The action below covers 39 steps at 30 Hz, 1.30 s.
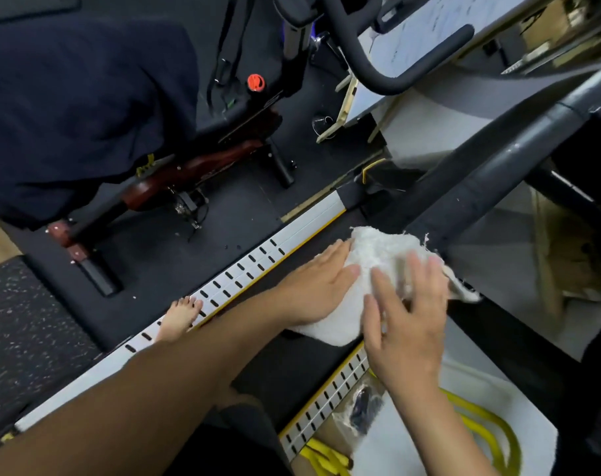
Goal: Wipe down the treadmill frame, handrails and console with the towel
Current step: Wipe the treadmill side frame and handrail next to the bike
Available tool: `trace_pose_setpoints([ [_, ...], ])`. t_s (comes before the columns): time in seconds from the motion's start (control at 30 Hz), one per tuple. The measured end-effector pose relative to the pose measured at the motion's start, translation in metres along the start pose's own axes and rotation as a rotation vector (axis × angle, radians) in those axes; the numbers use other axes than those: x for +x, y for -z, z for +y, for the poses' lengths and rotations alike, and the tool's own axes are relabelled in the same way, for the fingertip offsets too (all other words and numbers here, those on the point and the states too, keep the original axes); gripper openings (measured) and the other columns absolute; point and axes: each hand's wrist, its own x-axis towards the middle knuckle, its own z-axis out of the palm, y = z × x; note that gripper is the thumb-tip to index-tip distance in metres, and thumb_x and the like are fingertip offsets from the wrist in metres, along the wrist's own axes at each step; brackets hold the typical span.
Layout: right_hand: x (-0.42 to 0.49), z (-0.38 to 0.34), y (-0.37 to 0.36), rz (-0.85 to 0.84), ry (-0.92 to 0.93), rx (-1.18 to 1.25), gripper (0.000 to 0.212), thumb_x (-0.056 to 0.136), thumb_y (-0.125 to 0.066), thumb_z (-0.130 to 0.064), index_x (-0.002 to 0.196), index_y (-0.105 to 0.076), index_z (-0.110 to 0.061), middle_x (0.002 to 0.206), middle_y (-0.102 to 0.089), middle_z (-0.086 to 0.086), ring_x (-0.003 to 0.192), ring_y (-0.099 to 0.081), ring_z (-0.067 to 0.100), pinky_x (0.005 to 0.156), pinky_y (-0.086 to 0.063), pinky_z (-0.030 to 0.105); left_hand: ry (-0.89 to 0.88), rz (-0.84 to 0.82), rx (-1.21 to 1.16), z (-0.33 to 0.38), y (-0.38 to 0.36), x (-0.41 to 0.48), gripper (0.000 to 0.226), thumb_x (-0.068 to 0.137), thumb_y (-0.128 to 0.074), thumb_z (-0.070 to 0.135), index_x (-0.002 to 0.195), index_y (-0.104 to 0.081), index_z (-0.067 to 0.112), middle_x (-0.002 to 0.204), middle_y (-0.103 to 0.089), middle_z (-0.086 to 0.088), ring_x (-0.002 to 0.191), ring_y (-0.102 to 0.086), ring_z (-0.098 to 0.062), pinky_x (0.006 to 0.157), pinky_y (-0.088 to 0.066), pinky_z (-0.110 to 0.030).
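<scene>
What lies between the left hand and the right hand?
Only the bunched white towel: the left hand and the right hand both touch it with straight fingers, as the head view shows.

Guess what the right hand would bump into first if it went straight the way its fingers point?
The white towel: the right hand lies over it, fingers spread. Past the towel, the black padded handrail looks next in line, though depth is hard to judge.

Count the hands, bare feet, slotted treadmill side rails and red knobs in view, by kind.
Hands: 2, left hand, right hand
Bare foot: 1
Slotted side rails: 2, left rail, right rail
Red knob: 1
Total: 6
</scene>
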Motion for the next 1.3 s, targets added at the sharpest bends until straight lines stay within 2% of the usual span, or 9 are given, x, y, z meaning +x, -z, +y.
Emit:
trace_pose_setpoints([
  [0.2, 0.081, 0.03, 0.003, -0.311, 0.233, -0.105, 0.044, 0.09, -0.043, -0.038, 0.121, -0.068, -0.02, 0.133, -0.061, 0.003, 0.13, -0.049, 0.028, 0.111, -0.03, 0.05, 0.124, 0.07, -0.172, 0.004, 0.011, 0.053, 0.06, 0.104, -0.028, 0.047, 0.156, -0.015, 0.021, 0.164, -0.019, 0.0, 0.146, -0.028, -0.025, 0.116, -0.026, -0.042],
  [0.33, 0.059, 0.022, 0.01, -0.319, 0.238, -0.093, 0.044, 0.095, -0.039, -0.031, 0.128, -0.063, -0.015, 0.141, -0.053, 0.006, 0.138, -0.039, 0.028, 0.115, -0.022, 0.054, 0.002, 0.232, -0.144, 0.005, 0.004, 0.009, 0.048, 0.104, -0.037, 0.035, 0.15, -0.035, 0.02, 0.155, -0.036, 0.001, 0.14, -0.037, -0.02, 0.109, -0.029, -0.03],
  [0.4, 0.025, 0.022, 0.01, -0.304, 0.264, -0.026, 0.047, 0.098, -0.035, -0.029, 0.138, -0.053, -0.011, 0.149, -0.043, 0.009, 0.144, -0.029, 0.03, 0.117, -0.016, 0.057, -0.03, 0.188, -0.039, 0.003, -0.006, -0.026, 0.053, 0.106, -0.031, 0.036, 0.156, -0.023, 0.021, 0.163, -0.022, 0.005, 0.148, -0.019, -0.013, 0.117, -0.009, -0.018],
  [0.47, 0.014, 0.026, 0.006, -0.307, 0.262, 0.015, 0.048, 0.1, -0.029, -0.034, 0.142, -0.045, -0.015, 0.153, -0.036, 0.01, 0.145, -0.024, 0.032, 0.116, -0.014, 0.059, -0.041, 0.163, 0.019, 0.003, -0.013, -0.049, 0.058, 0.107, -0.026, 0.038, 0.159, -0.007, 0.021, 0.166, -0.001, 0.008, 0.15, 0.002, -0.003, 0.106, 0.016, -0.005],
  [0.53, 0.025, 0.028, 0.004, -0.307, 0.257, 0.001, 0.049, 0.099, -0.027, -0.04, 0.138, -0.048, -0.019, 0.148, -0.042, 0.009, 0.142, -0.03, 0.031, 0.115, -0.018, 0.059, -0.019, 0.136, 0.009, 0.006, -0.012, -0.043, 0.059, 0.107, -0.024, 0.037, 0.159, -0.004, 0.019, 0.166, 0.003, 0.005, 0.15, 0.006, -0.005, 0.107, 0.017, -0.009],
  [0.63, 0.059, 0.022, 0.007, -0.347, 0.279, -0.125, 0.05, 0.096, -0.03, -0.04, 0.13, -0.061, -0.02, 0.139, -0.054, 0.004, 0.135, -0.041, 0.029, 0.113, -0.024, 0.055, 0.033, 0.036, -0.1, 0.006, 0.003, 0.003, 0.054, 0.108, -0.023, 0.033, 0.157, -0.014, 0.013, 0.166, -0.008, -0.001, 0.152, -0.005, -0.011, 0.119, -0.003, -0.024],
  [0.83, 0.112, 0.001, -0.009, -0.471, 0.14, -0.3, 0.041, 0.088, -0.039, -0.045, 0.108, -0.072, -0.035, 0.12, -0.068, -0.011, 0.117, -0.055, 0.014, 0.11, -0.024, 0.038, 0.102, -0.097, -0.351, -0.011, 0.012, 0.048, 0.049, 0.109, -0.022, 0.037, 0.157, -0.022, 0.027, 0.163, -0.023, 0.006, 0.149, -0.023, -0.02, 0.12, -0.021, -0.034],
  [1.07, 0.052, -0.005, 0.001, -0.291, 0.264, -0.115, 0.042, 0.094, -0.035, -0.03, 0.115, -0.071, -0.024, 0.126, -0.063, -0.005, 0.123, -0.051, 0.024, 0.109, -0.027, 0.055, 0.128, -0.064, -0.19, -0.016, 0.009, -0.02, 0.053, 0.106, -0.016, 0.046, 0.157, -0.006, 0.037, 0.165, -0.002, 0.014, 0.152, -0.004, -0.011, 0.118, -0.004, -0.028],
  [1.3, 0.079, 0.007, -0.001, -0.393, 0.274, -0.187, 0.049, 0.09, -0.032, -0.03, 0.126, -0.065, -0.024, 0.134, -0.06, -0.004, 0.126, -0.05, 0.022, 0.114, -0.023, 0.047, 0.034, -0.069, -0.104, 0.003, 0.011, 0.027, 0.053, 0.108, -0.015, 0.031, 0.159, -0.009, 0.017, 0.166, -0.002, 0.004, 0.153, 0.0, -0.014, 0.122, -0.002, -0.033],
])
